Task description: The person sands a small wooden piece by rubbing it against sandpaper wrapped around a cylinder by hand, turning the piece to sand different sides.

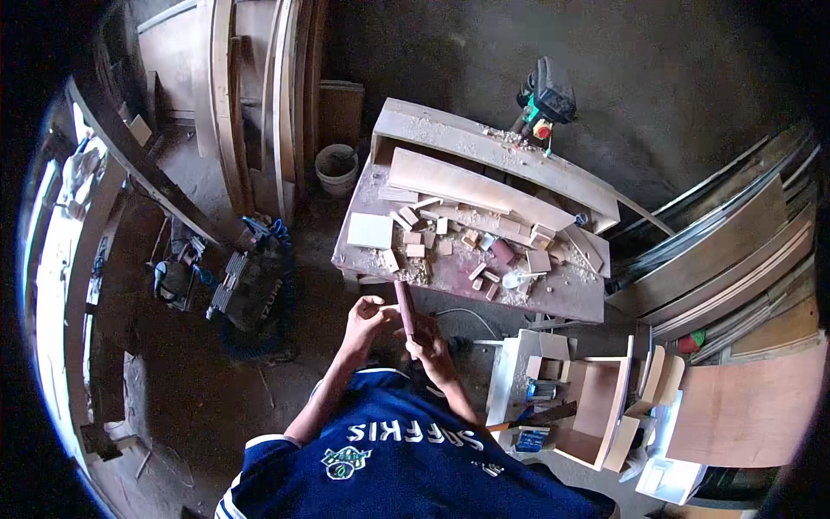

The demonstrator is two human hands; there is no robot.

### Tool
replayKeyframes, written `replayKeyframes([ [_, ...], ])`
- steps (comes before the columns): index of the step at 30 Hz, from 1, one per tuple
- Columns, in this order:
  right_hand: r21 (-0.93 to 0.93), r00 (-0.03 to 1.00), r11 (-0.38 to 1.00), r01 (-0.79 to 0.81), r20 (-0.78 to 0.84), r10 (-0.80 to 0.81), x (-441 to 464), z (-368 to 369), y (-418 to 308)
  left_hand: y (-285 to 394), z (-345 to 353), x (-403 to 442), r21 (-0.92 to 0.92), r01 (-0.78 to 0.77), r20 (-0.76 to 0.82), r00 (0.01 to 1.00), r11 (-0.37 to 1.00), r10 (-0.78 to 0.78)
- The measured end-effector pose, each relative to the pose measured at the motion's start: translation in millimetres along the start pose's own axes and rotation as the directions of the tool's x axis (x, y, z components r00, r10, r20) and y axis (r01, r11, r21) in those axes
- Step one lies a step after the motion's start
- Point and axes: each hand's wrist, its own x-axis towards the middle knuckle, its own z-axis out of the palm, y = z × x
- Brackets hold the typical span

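Observation:
My right hand (428,343) is closed around the lower end of a long reddish-brown piece (405,304) that looks like folded sandpaper or a wrapped block. The piece stands nearly upright in view, its far end close to the front edge of the workbench (553,298). Just left of it is my left hand (367,322), fingers curled in toward the thumb. Whether anything small sits in those fingers is too unclear to see. Beyond both hands, small wooden blocks (415,251) lie scattered on the bench, with a pale square board (370,231) and a dark red roll (502,252).
A long wooden board (475,190) and shavings lie on the bench. Behind stands a green-and-black machine (546,95). A white bucket (336,164) is at the back left, a dark machine (251,294) at left. Wooden drawers (592,398) stand at right, near stacked planks (718,242).

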Motion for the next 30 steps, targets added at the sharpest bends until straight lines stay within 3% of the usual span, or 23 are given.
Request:
replayKeyframes([
  [1,0.066,0.999,0.998,-0.019,0.039,0.016,-3,4,-10,5,2,-3,-0.006,0.026,-0.030,0.999,1.000,-0.027],
  [4,-0.077,0.996,0.996,-0.047,-0.081,0.041,9,-10,45,-6,-8,-1,0.003,0.010,-0.015,1.000,1.000,-0.010],
  [5,-0.084,1.000,0.996,0.007,-0.029,-0.009,13,-15,53,-9,-8,0,-0.036,0.013,-0.018,1.000,0.999,-0.013],
  [6,-0.001,0.998,0.998,0.059,0.034,-0.059,10,-12,42,-5,-3,-3,-0.099,-0.009,-0.021,1.000,0.995,0.007],
  [8,0.054,0.998,0.996,-0.066,0.016,0.065,-2,7,-15,-7,-8,-2,-0.103,-0.002,-0.009,1.000,0.995,0.001],
  [9,-0.001,0.989,0.995,-0.096,0.115,0.096,-1,1,-12,-9,-9,-3,-0.109,0.012,0.002,1.000,0.994,-0.011],
  [10,0.002,0.990,0.995,-0.096,0.105,0.095,1,-4,3,-8,-7,-5,-0.118,0.026,-0.007,1.000,0.993,-0.027],
  [12,-0.228,0.993,0.971,-0.076,-0.105,0.053,6,-16,55,-17,-10,-3,-0.085,0.021,0.007,1.000,0.996,-0.021],
  [13,-0.086,0.981,0.995,0.043,-0.185,-0.058,11,-7,60,-13,-8,-3,-0.051,0.006,0.012,1.000,0.999,-0.005],
  [15,0.090,0.996,0.996,0.020,-0.092,-0.011,-1,-9,37,-16,-6,-3,-0.054,0.018,0.020,1.000,0.998,-0.017],
  [16,-0.010,0.994,0.998,-0.058,-0.091,0.056,-7,-9,35,-20,-6,-3,-0.052,0.022,0.011,1.000,0.998,-0.022],
  [18,-0.032,0.993,0.998,-0.048,-0.112,0.044,-9,-7,43,-22,-8,-2,0.013,0.051,0.023,0.998,0.999,-0.051],
  [21,-0.141,0.975,0.986,-0.088,-0.216,0.056,-11,-8,44,-24,-2,-1,-0.055,0.072,0.065,0.996,0.996,-0.068],
  [22,-0.054,0.989,0.998,-0.013,-0.145,0.005,-11,-9,41,-24,-2,-1,-0.065,0.079,0.073,0.995,0.995,-0.074],
  [27,0.114,0.997,0.993,-0.006,-0.082,0.015,-16,-3,33,-24,3,-3,-0.058,0.089,0.073,0.994,0.994,-0.085],
  [29,-0.195,0.981,0.980,-0.031,-0.191,-0.007,-13,-13,62,-34,-6,2,0.019,0.015,0.094,0.995,1.000,-0.016],
  [30,-0.095,0.992,0.996,0.002,-0.128,-0.014,-16,-11,51,-36,-6,1,0.024,0.028,0.097,0.995,0.999,-0.030],
])
